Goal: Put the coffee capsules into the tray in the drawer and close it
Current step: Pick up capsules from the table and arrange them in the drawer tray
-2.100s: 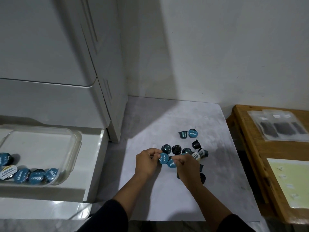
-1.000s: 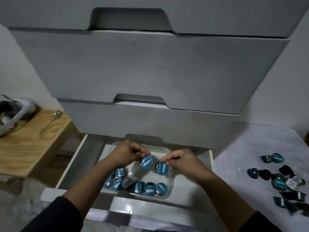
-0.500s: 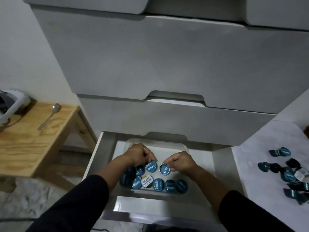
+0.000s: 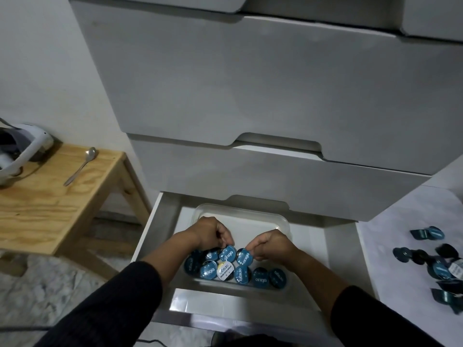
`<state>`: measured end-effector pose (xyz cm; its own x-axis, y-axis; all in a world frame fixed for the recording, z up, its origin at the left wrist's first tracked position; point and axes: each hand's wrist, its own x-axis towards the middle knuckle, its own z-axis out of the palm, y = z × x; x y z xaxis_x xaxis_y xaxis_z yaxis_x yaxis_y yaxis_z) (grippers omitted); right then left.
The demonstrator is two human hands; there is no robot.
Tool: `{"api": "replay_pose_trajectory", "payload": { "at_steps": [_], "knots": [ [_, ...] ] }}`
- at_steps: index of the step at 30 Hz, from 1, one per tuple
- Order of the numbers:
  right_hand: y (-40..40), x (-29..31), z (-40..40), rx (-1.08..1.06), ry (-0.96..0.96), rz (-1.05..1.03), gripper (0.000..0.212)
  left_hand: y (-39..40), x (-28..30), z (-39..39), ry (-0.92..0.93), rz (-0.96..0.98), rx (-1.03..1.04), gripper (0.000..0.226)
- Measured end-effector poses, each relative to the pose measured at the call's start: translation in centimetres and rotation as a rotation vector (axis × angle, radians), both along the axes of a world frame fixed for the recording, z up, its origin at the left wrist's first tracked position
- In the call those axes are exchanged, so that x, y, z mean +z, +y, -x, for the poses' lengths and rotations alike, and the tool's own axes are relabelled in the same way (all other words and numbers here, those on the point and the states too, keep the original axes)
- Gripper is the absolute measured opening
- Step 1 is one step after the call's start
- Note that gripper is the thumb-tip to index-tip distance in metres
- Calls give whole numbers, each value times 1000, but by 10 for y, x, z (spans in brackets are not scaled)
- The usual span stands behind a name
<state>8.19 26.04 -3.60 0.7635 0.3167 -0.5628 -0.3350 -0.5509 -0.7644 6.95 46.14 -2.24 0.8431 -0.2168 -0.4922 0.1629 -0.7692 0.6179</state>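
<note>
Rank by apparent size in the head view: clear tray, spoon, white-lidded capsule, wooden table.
1. wooden table
2. clear tray in the drawer
3. spoon
4. white-lidded capsule

The table sits partly out of frame and the hands hide part of the tray, but the order looks plain.

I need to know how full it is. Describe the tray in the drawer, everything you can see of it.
The tray is a shallow, clear plastic rectangle with rounded corners and a raised rim. It sits flat on the white floor of the open bottom drawer. Its far half is bare; the near half holds a cluster of blue-lidded capsules and one white-lidded capsule. The left hand and right hand reach into it, each pinching a blue capsule.
</note>
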Motion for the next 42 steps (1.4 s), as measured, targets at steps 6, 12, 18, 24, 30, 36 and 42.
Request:
{"api": "replay_pose_trajectory", "payload": {
  "at_steps": [6,12,18,24,30,36,42],
  "knots": [
    [0,4,4,37,12,22,14,-1,11,6,-38,-33,8,21],
    [4,17,10,139,-211,194,30,-12,37,22,-121,-158,11,24],
    [14,35,32,250,-595,415,39,-37,39,51,-313,-270,160,35],
    [11,44,59,141,-1006,508,42,-63,57,78,-466,-352,270,44],
    [-17,36,79,62,-1234,481,39,-88,67,94,-431,-439,225,75],
    [-71,31,82,111,-1293,564,37,-137,70,98,-537,-293,260,68],
    [-164,50,85,62,-1266,595,29,-229,83,91,-656,-158,220,55]
  ]
}}
